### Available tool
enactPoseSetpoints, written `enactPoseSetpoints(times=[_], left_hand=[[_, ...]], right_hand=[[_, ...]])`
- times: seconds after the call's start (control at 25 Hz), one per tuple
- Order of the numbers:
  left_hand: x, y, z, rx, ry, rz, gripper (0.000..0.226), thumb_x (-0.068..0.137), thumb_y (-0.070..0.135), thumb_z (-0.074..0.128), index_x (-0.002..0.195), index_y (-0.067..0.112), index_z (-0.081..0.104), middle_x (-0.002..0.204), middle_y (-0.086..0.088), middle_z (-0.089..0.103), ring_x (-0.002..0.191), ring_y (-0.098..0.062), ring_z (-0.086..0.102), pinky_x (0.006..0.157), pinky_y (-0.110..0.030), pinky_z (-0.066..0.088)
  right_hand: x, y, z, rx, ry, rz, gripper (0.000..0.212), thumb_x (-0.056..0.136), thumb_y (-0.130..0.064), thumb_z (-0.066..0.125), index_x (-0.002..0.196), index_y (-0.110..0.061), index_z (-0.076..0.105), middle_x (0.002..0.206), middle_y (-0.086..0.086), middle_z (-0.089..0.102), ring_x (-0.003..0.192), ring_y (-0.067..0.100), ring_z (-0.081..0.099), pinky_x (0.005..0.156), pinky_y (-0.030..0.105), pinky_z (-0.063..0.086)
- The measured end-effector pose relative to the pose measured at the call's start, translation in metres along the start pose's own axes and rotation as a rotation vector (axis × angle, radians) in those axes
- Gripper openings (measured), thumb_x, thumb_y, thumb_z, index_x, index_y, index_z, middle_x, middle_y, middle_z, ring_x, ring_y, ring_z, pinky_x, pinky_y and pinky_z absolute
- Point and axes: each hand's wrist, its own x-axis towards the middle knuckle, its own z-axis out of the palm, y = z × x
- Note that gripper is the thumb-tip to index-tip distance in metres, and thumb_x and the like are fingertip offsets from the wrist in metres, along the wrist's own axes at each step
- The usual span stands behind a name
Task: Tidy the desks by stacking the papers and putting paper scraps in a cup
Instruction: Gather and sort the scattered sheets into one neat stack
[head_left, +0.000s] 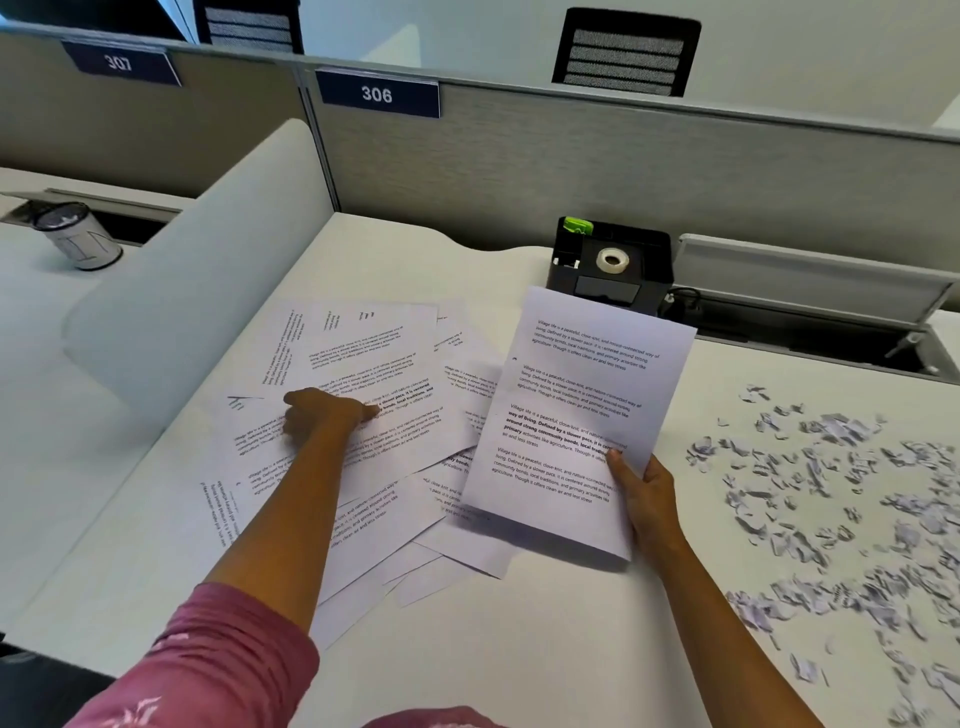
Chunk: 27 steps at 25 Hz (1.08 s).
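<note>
Right grip (645, 492) pinching a stack of printed sheets (582, 415) held tilted above the table (571, 639). Left grip (324, 415) curled onto loose papers (363, 374) spread out there. Paper scraps (831, 499) scattered at right; cup (80, 236) far left.

Head view (1 camera) looks down, close.

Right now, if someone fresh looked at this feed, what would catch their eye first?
Probably the loose printed sheets fanned untidily across the middle of the desk, with the left hand reaching onto them. Next, the right hand holding a printed sheet lifted above the pile. Then the paper scraps littering the desk's right side, while the cup sits far off on the neighbouring desk at upper left.
</note>
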Motion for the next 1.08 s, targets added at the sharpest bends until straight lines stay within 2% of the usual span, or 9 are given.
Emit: enactPoseSetpoints(times=[0.2, 0.28, 0.36, 0.48, 0.6, 0.68, 0.8, 0.96, 1.08], left_hand=[[-0.006, 0.003, -0.007, 0.123, 0.038, -0.069, 0.113, 0.053, 0.059, 0.088, 0.133, -0.002, 0.037, 0.143, -0.021, 0.037, 0.135, -0.033, 0.031, 0.112, -0.042, 0.030], [-0.009, 0.006, -0.009, 0.103, 0.032, -0.058, 0.117, 0.058, 0.053, 0.088, 0.142, -0.001, 0.027, 0.148, -0.022, 0.031, 0.139, -0.034, 0.028, 0.113, -0.042, 0.029], [-0.015, 0.008, -0.011, -0.043, -0.008, -0.045, 0.129, 0.065, 0.037, 0.090, 0.152, 0.004, 0.002, 0.157, -0.024, 0.017, 0.145, -0.034, 0.022, 0.114, -0.043, 0.029], [-0.024, 0.003, -0.011, -0.272, -0.024, 0.011, 0.132, 0.068, 0.021, 0.089, 0.152, 0.006, -0.012, 0.152, -0.022, 0.032, 0.139, -0.035, 0.038, 0.109, -0.043, 0.037], [-0.035, -0.015, -0.008, -0.398, 0.058, 0.064, 0.099, 0.076, 0.016, 0.083, 0.148, 0.003, 0.016, 0.139, -0.022, 0.049, 0.126, -0.038, 0.051, 0.100, -0.044, 0.046], [-0.044, -0.034, -0.006, -0.519, 0.097, 0.084, 0.067, 0.079, 0.013, 0.079, 0.130, 0.005, 0.037, 0.130, -0.019, 0.057, 0.116, -0.037, 0.057, 0.089, -0.041, 0.050], [-0.055, -0.068, -0.009, -0.598, 0.119, 0.115, 0.051, 0.079, 0.017, 0.078, 0.116, 0.010, 0.044, 0.118, -0.014, 0.064, 0.107, -0.035, 0.062, 0.077, -0.035, 0.048], [-0.056, -0.103, -0.019, -0.472, 0.140, 0.045, 0.065, 0.074, 0.023, 0.082, 0.121, 0.011, 0.038, 0.120, -0.015, 0.063, 0.106, -0.037, 0.062, 0.086, -0.046, 0.053], [-0.055, -0.119, -0.022, -0.332, 0.129, -0.036, 0.100, 0.074, 0.027, 0.084, 0.145, 0.003, 0.017, 0.136, -0.020, 0.053, 0.125, -0.041, 0.051, 0.105, -0.054, 0.040]], right_hand=[[-0.001, 0.000, -0.001, 0.014, 0.003, 0.003, 0.020, 0.092, -0.021, 0.068, 0.112, -0.019, 0.069, 0.109, 0.002, 0.075, 0.102, 0.027, 0.070, 0.094, 0.047, 0.055], [-0.002, -0.001, 0.000, 0.016, -0.007, 0.006, 0.019, 0.092, -0.020, 0.068, 0.110, -0.019, 0.070, 0.108, 0.002, 0.075, 0.100, 0.027, 0.071, 0.091, 0.045, 0.056], [-0.002, -0.003, 0.000, 0.013, -0.015, 0.009, 0.018, 0.092, -0.020, 0.068, 0.110, -0.020, 0.069, 0.107, 0.002, 0.075, 0.098, 0.027, 0.071, 0.087, 0.042, 0.057], [-0.004, -0.005, 0.000, 0.010, -0.024, -0.008, 0.021, 0.093, -0.019, 0.066, 0.114, -0.016, 0.068, 0.105, 0.001, 0.075, 0.095, 0.023, 0.072, 0.074, 0.029, 0.058], [-0.006, -0.006, 0.000, 0.004, -0.036, -0.029, 0.025, 0.094, -0.017, 0.065, 0.118, -0.012, 0.066, 0.104, -0.001, 0.074, 0.089, 0.016, 0.072, 0.068, 0.021, 0.057], [-0.006, -0.006, -0.001, -0.007, -0.033, -0.028, 0.027, 0.094, -0.018, 0.065, 0.120, -0.012, 0.065, 0.106, 0.000, 0.074, 0.088, 0.015, 0.072, 0.069, 0.021, 0.057], [-0.006, -0.007, -0.001, -0.024, -0.039, -0.023, 0.027, 0.094, -0.020, 0.065, 0.121, -0.013, 0.065, 0.107, 0.000, 0.073, 0.088, 0.014, 0.071, 0.067, 0.019, 0.057], [-0.004, -0.007, -0.001, -0.063, -0.046, -0.030, 0.031, 0.094, -0.022, 0.064, 0.124, -0.014, 0.063, 0.112, 0.002, 0.071, 0.095, 0.020, 0.069, 0.075, 0.026, 0.057], [-0.002, -0.004, -0.001, -0.093, -0.047, -0.020, 0.038, 0.094, -0.027, 0.065, 0.129, -0.013, 0.060, 0.118, 0.005, 0.070, 0.103, 0.027, 0.068, 0.089, 0.041, 0.056]])
